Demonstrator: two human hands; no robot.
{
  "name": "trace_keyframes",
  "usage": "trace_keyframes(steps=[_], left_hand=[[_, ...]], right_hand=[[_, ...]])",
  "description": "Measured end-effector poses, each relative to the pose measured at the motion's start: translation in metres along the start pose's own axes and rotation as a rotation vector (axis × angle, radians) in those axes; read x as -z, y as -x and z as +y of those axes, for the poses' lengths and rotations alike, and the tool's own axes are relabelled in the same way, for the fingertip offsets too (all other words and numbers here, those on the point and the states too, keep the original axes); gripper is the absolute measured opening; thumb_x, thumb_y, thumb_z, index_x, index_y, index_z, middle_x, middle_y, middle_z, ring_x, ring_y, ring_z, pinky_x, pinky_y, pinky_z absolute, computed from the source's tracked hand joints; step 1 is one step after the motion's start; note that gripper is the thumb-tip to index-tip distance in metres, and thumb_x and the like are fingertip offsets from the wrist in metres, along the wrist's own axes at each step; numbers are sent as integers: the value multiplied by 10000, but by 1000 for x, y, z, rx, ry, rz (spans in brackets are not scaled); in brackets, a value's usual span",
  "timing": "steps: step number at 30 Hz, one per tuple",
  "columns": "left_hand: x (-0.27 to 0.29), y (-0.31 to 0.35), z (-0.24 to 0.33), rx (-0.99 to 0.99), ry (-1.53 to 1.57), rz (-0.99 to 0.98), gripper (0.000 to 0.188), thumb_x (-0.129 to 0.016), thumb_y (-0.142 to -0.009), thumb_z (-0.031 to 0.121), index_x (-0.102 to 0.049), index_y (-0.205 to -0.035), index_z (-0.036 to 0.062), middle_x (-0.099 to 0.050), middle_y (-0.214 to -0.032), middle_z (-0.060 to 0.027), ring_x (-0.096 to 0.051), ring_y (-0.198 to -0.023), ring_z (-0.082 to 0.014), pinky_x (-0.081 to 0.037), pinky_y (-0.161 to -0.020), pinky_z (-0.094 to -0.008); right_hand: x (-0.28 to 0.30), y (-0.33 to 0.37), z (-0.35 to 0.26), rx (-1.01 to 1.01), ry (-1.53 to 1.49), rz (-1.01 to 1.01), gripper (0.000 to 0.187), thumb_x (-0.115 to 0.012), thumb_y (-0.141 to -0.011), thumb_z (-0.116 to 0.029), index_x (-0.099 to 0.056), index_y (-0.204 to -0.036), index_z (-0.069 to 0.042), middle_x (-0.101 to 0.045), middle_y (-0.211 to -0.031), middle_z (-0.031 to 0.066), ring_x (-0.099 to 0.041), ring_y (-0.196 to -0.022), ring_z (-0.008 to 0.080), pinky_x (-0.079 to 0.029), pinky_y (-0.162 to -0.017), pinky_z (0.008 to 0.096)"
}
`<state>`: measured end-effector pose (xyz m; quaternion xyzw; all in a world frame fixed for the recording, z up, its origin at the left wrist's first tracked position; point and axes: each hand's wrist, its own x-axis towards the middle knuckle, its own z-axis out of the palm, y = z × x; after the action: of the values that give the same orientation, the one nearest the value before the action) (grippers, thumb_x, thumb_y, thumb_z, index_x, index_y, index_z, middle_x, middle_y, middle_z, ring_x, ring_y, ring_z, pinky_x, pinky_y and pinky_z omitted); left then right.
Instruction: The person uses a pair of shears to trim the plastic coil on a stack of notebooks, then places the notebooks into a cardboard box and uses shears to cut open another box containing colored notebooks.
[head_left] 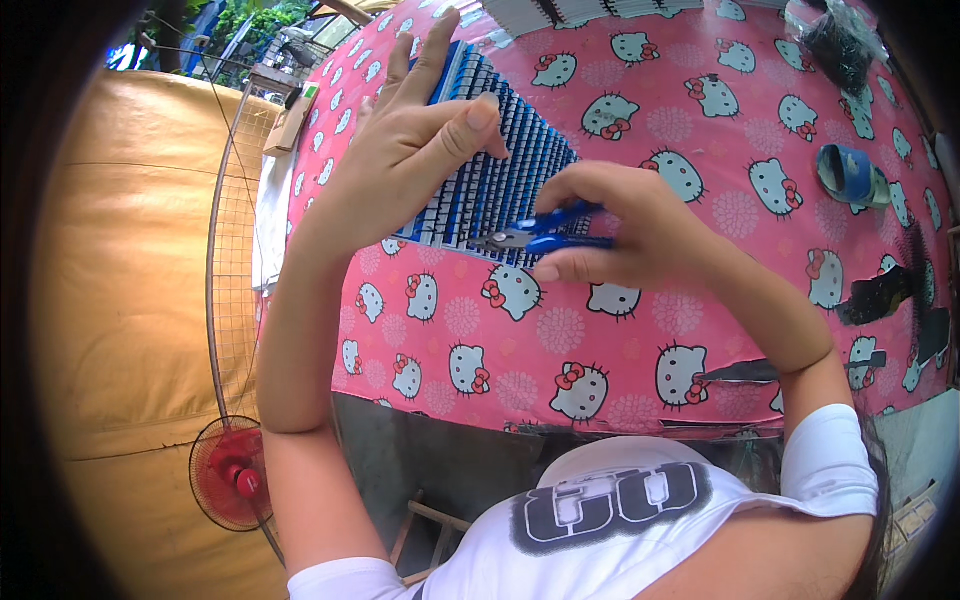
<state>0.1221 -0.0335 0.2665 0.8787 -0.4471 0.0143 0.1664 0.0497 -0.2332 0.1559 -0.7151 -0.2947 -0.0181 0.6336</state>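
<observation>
A flat panel [500,150] with dense rows of small blue, white and black pieces lies on the table, its rows running at a slant. My left hand [415,145] is over the panel's left side, fingers stretched out and thumb apart, and part of the panel is hidden under it. Gripped in my right hand [640,225] is a pair of small cutting pliers [560,238] with blue handles. The pliers' metal jaws point left and sit over the panel's near edge. Whether the jaws touch any piece, I cannot tell.
A pink patterned cloth covers the table [560,330]. To the right stand a blue roll of tape [845,172] and a plastic bag [840,50] of dark bits. White stacked sheets [560,12] lie at the far edge. A red fan [235,470] is at the lower left.
</observation>
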Motion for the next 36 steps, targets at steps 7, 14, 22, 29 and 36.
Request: trace_keyframes(steps=[7,14,22,29,36], left_hand=[[1,-2,6,-6,7,15,562,-273,-999,410,-661,-776,70,-156,-1532,-138,-26,-1431,-288,-13,-1133,-403],[-1,-1,9,121,-17,-18,494,-289,-992,326,-648,-794,51,-163,-1525,-174,-46,-1431,-287,-51,-1125,-392],[8,3,7,94,98,-68,358,-426,-940,365,-660,-854,108,-194,-1493,-250,-77,-1415,-375,-79,-1111,-478],[11,0,16,103,28,-99,414,-410,-877,400,-637,-843,55,-231,-1491,-217,-232,-1364,-313,-187,-1062,-408],[7,2,14,115,26,-33,485,-411,-819,467,-634,-842,37,-250,-1488,-210,-395,-1249,-274,-295,-987,-368]], right_hand=[[-8,1,0,402,499,226,401,-758,-695,-298,-597,-968,-52,-594,-859,86,-590,-816,292,-460,-724,387],[12,-12,7,-592,-575,-322,464,-750,-769,-381,-606,-966,14,-639,-713,45,-615,-637,89,-479,-565,230],[-6,14,20,392,490,226,457,-763,-687,-292,-570,-1032,-63,-597,-983,82,-569,-930,294,-401,-857,419],[2,-7,23,-240,-168,-148,321,-752,-752,-313,-638,-852,-30,-611,-731,43,-582,-660,154,-462,-581,289],[-6,7,24,-54,-105,-54,419,-795,-713,-285,-606,-960,-3,-629,-831,76,-606,-733,182,-481,-651,300]])
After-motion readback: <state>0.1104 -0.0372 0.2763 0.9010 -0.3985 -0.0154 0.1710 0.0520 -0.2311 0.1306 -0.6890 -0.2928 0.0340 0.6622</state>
